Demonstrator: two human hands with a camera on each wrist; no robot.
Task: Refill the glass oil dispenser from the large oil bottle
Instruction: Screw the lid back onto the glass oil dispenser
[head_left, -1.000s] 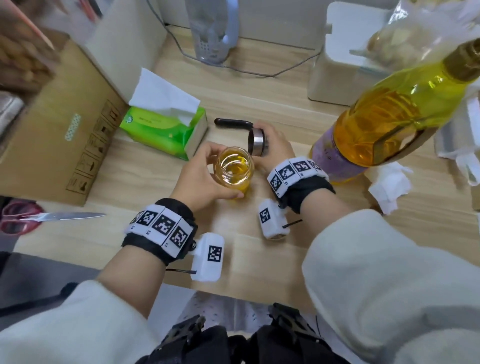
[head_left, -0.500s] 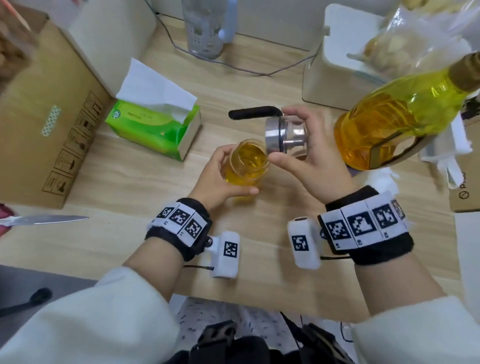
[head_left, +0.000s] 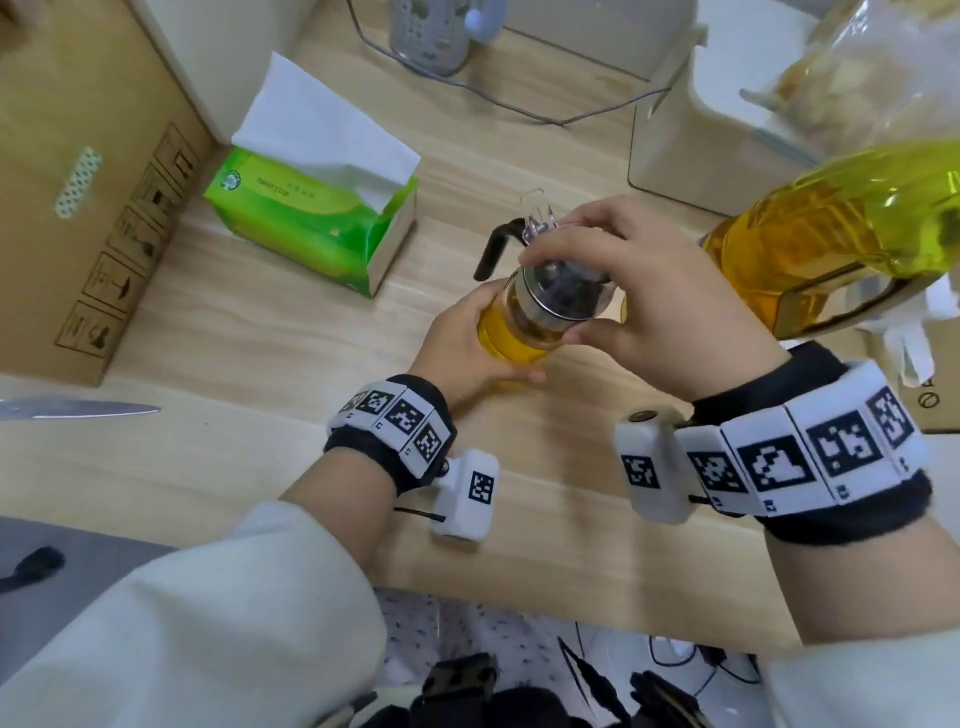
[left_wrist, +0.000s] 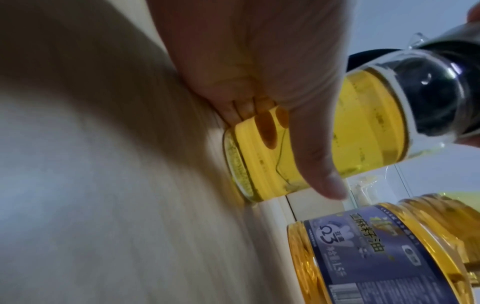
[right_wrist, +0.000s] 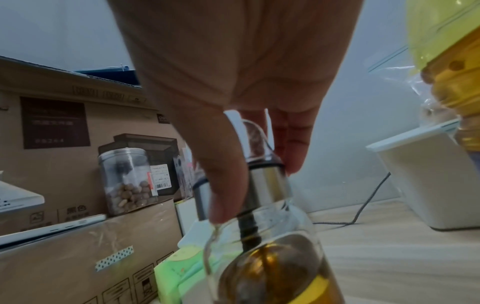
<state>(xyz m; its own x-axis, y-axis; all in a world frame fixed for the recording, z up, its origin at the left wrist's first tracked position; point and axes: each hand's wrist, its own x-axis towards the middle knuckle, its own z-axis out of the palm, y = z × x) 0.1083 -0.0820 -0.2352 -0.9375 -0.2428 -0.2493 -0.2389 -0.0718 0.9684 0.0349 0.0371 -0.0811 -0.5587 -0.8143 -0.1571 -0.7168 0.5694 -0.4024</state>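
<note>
The glass oil dispenser (head_left: 511, 332) (left_wrist: 337, 133) (right_wrist: 272, 267), filled with yellow oil, stands on the wooden table (head_left: 260, 332). My left hand (head_left: 467, 345) (left_wrist: 259, 82) grips its glass body from the left. My right hand (head_left: 623, 291) (right_wrist: 246, 154) holds the steel lid (head_left: 561, 291) (right_wrist: 262, 185) with the black handle (head_left: 493, 249) and clear spout, set on the dispenser's mouth. The large oil bottle (head_left: 841, 234) (left_wrist: 384, 253) stands just right of my hands, with yellow oil inside and a blue label.
A green tissue pack (head_left: 317, 223) lies left of the dispenser. Cardboard boxes (head_left: 78, 182) stand at the left, a white container (head_left: 691, 114) at the back right. A knife blade (head_left: 78, 410) lies at the left edge. Crumpled tissue (head_left: 909, 338) sits behind the bottle.
My right hand lifted the lid from the table, carried it over and set it onto the dispenser's mouth. My left hand kept its grip on the glass body.
</note>
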